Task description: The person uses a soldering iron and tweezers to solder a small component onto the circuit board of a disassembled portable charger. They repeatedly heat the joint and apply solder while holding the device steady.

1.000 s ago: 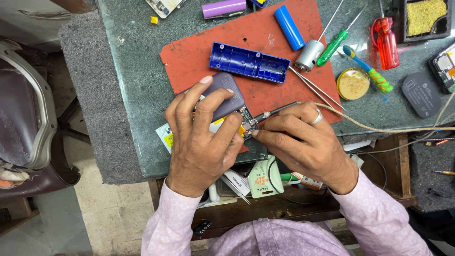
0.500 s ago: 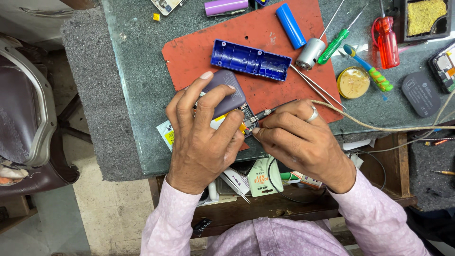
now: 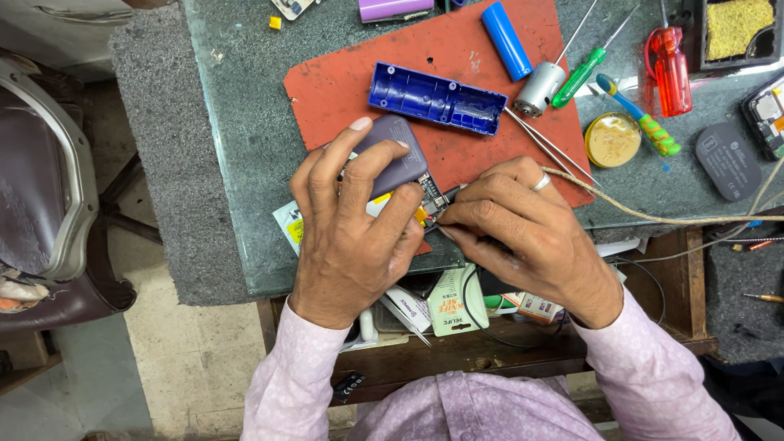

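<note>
Gripping smooth rounded purple case (image 3: 396, 159), left hand (image 3: 351, 237)

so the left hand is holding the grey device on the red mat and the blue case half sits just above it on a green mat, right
Not quite: the blue case half also lies on the red mat, not a green one, as the head view shows. The left hand does hold the grey device there.

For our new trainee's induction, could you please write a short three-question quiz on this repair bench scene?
1. What does the left hand hold?
2. True or false: the blue plastic shell lies on the red mat.
3. Which lies nearest the small silver motor: A the yellow sponge, B the green screwdriver, C the purple case?

Key
1. A grey-purple device, its circuit board exposed towards the right hand.
2. True.
3. B.
</note>
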